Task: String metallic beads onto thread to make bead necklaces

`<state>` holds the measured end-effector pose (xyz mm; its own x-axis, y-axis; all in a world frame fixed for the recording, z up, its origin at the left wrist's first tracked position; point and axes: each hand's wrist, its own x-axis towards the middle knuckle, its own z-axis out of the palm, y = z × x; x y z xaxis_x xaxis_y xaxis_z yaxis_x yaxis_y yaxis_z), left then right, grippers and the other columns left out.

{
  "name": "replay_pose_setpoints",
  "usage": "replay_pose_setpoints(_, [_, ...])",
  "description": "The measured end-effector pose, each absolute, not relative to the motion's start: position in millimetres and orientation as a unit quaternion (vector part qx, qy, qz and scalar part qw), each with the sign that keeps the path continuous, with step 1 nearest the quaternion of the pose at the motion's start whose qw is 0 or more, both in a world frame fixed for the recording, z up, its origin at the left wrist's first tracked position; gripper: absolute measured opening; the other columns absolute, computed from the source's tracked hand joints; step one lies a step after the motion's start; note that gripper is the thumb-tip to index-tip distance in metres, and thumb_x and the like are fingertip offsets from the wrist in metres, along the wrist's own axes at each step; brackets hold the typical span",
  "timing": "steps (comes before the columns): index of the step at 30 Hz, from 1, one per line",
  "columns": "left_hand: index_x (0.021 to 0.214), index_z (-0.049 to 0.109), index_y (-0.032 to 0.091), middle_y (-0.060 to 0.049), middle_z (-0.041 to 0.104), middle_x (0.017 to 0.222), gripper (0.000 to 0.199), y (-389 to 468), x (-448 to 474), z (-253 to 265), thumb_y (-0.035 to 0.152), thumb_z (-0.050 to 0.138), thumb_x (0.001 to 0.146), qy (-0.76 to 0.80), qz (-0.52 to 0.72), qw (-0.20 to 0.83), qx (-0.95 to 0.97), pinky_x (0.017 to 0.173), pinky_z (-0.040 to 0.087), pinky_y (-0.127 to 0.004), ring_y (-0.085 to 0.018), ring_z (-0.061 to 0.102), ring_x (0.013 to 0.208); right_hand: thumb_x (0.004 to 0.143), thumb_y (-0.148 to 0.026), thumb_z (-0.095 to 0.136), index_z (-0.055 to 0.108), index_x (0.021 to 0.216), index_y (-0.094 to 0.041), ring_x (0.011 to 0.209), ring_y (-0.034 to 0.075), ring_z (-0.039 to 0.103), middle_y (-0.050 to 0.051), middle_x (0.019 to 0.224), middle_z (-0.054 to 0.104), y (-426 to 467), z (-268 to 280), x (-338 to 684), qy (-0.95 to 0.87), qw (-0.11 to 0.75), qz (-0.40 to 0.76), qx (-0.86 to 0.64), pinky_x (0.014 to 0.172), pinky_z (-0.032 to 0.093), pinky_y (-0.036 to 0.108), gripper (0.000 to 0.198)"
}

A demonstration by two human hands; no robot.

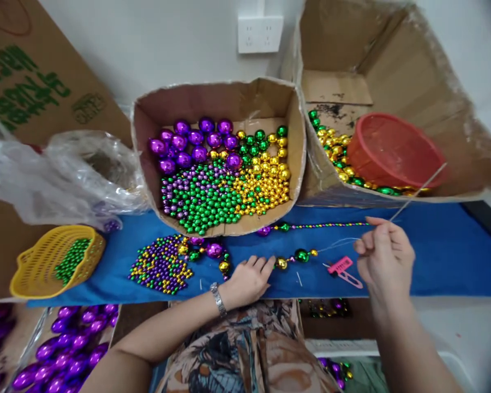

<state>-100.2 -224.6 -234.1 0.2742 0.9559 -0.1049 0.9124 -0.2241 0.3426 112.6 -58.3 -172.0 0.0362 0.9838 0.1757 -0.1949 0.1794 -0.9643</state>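
Note:
My right hand [387,256] is closed, pinching a long thin needle [419,191] that points up and to the right. Fine pale thread [339,243] runs from this hand down to a strand of beads [301,255] in shiny gold, green and purple. Over the middle of that strand lies my left hand [247,281], fingers curled down on it and hiding some beads. Larger purple and gold beads of the strand show left of the hand. Just below my right hand, a pink clip [346,272] rests on the blue cloth [445,256].
An open cardboard box [219,224] holds loose purple, green and gold beads. Right of it, a bigger carton [417,65] contains a red basin [396,147] on beads. A yellow basket [36,267] and a pile of small beads [161,265] are at left. Another strand [331,225] lies behind.

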Motion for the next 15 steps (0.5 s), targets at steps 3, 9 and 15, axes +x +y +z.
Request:
replay_pose_setpoints(3, [0.134,0.04,0.014,-0.014,0.059,0.113,0.053,-233,-112,-234,0.031,0.054,0.086,0.601,0.07,0.171,0.778,0.081,0.052,-0.041,-0.028,0.054,0.103,0.083,-0.041,0.068,0.064,0.089,-0.017,0.044,0.005,0.03,-0.009,0.05,0.037,-41,-185,127,-0.469,0.602,0.483,-0.429,0.041,0.03,0.015,0.025])
replay_pose_setpoints(9, [0.13,0.044,0.014,-0.015,0.055,0.119,0.046,-240,-127,-229,0.03,0.049,0.088,0.612,0.147,0.134,0.765,0.085,0.051,-0.042,-0.029,0.051,0.107,0.078,-0.047,0.07,0.063,0.088,-0.016,0.043,0.004,0.031,-0.01,0.048,0.036,-20,-209,143,-0.451,0.603,0.465,-0.465,0.04,0.031,0.015,0.034])
replay_pose_setpoints(15, [0.132,0.042,0.015,-0.014,0.054,0.12,0.049,-237,-129,-228,0.025,0.051,0.085,0.613,0.145,0.125,0.766,0.083,0.052,-0.041,-0.028,0.051,0.107,0.072,-0.052,0.073,0.063,0.086,-0.016,0.042,0.005,0.033,-0.009,0.047,0.038,-2,-215,150,-0.427,0.651,0.392,-0.49,0.039,0.03,0.018,0.041])
